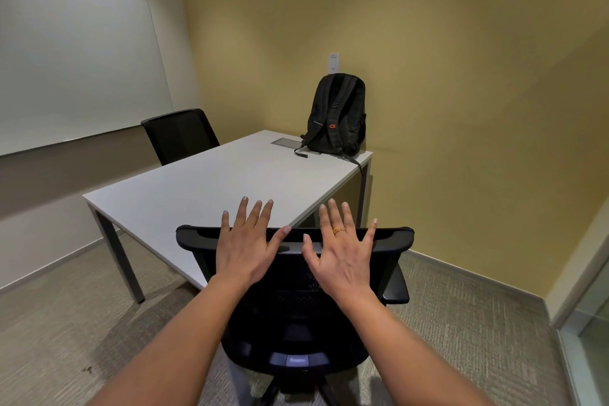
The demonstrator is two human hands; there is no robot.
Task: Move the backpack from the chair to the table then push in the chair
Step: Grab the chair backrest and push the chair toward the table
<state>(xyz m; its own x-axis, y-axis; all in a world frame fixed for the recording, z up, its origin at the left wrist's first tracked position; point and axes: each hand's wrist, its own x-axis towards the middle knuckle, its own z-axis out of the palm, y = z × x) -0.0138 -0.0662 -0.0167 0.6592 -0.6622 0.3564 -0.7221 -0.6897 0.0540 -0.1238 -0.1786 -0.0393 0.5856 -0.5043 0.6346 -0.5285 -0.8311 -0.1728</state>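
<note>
Backpack stands on the desk. Both hands, left and right, are spread flat with an open grip over the chair back; the desk lies straight ahead.

The table top looks smooth and matt on metal legs. The backpack is matt black cloth. The chair back is mesh.

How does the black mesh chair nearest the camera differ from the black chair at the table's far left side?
The near black mesh office chair shows armrests and a swivel base; the far black chair shows only its backrest. Both open hands, left hand and right hand, hover at the near one's top edge; nothing touches the far one. Both face the white table.
</note>
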